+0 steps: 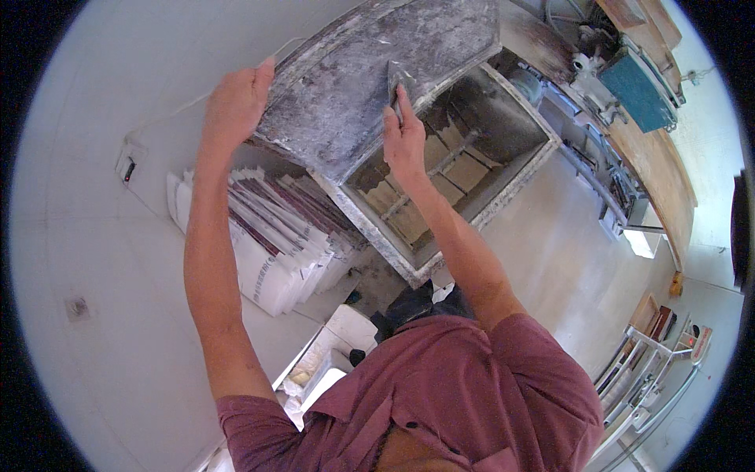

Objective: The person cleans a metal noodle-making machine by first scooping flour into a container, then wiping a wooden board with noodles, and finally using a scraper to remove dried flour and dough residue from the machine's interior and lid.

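Observation:
My left hand grips the left edge of a grey, white-dusted lid, which is tilted up over a box-like trough. In my right hand is a flat metal scraper, its blade against or just over the lid's face. I cannot tell which. The index finger lies along the scraper. Below the lid, the trough has a crusted pale rim. Inside it a shaft with thin cross rods spans pale, crumbly material. The lid and my right forearm hide part of the interior.
A stack of folded white printed sacks lies left of the trough. Behind is a wooden bench carrying a teal machine part. A metal rack stands at the right. A wall socket with a plug is at the left.

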Motion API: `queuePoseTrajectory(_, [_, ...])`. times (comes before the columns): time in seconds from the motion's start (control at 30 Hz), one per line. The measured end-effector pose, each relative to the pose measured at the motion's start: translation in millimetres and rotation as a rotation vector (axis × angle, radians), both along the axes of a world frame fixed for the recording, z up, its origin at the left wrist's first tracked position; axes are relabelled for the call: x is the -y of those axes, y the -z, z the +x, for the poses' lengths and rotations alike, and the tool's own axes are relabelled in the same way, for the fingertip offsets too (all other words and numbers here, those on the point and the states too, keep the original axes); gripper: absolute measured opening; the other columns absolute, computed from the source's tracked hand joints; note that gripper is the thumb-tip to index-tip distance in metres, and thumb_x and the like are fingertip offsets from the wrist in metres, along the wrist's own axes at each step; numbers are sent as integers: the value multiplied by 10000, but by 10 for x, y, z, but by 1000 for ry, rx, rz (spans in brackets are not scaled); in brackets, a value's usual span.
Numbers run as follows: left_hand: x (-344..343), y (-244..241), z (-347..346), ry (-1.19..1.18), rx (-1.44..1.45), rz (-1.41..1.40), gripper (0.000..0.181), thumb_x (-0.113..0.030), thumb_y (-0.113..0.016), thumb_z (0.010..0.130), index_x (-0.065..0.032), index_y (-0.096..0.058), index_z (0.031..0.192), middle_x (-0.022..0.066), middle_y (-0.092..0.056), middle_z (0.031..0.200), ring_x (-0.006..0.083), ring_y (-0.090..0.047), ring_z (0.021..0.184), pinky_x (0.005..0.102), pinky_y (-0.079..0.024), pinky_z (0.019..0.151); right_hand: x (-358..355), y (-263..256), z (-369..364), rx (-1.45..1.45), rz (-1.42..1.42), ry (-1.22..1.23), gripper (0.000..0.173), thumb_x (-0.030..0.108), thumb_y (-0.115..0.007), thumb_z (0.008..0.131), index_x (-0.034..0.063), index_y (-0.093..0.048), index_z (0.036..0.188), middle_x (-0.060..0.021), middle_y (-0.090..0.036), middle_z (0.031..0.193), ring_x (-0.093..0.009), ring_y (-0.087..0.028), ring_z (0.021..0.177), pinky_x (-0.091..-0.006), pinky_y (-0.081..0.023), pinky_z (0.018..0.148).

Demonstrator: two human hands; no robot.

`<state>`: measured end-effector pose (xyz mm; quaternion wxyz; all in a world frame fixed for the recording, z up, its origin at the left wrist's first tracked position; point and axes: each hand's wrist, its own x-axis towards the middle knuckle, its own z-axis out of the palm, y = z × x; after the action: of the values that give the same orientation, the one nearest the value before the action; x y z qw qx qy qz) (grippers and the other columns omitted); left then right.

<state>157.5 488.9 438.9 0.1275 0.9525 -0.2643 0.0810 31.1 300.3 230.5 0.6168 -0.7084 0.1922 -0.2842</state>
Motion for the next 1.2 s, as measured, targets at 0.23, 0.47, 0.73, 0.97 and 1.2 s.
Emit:
queuePoseTrajectory(0.23, [-71,63,149,4,25,-34,695,-497,-397,1068,98,-646,808,352,-593,796,531,-612,799,560,-458,738,-801,471,-604,153,-168,-105,565,176,-532,1044,25,-369,1563,13,-451,718,-88,-431,646,-277,-408,568])
queuePoseTrajectory(0.47, [17,-29,-77,44,-14,-77,681,-485,-421,1065,101,-629,789,347,-574,769,528,-590,744,557,-441,700,13,528,-17,21,268,9,588,190,-533,1046,84,-348,1594,18,-468,691,-85,-449,576,-279,-410,492])
queuePoseTrajectory(0.73, [35,-37,-93,7,-14,-39,678,-498,-421,1058,89,-642,801,338,-584,768,520,-597,757,554,-444,697,1239,511,386,92,374,62,592,225,-544,1056,173,-345,1611,49,-427,664,-70,-398,506,-265,-347,414])
queuePoseTrajectory(0.97, [30,-19,-64,2,-20,-28,633,-485,-410,1057,67,-639,847,326,-614,856,525,-602,846,544,-458,746,1869,310,407,78,350,104,530,196,-581,1023,78,-480,1529,25,-484,691,-80,-445,563,-280,-393,480])
queuePoseTrajectory(1.2, [-100,-36,213,57,-94,-119,606,-479,-413,1047,77,-609,910,329,-612,895,515,-584,847,526,-459,781,93,469,-513,51,-260,-190,456,130,-622,1003,99,-569,1455,-107,-693,916,-62,-561,720,-287,-508,660])
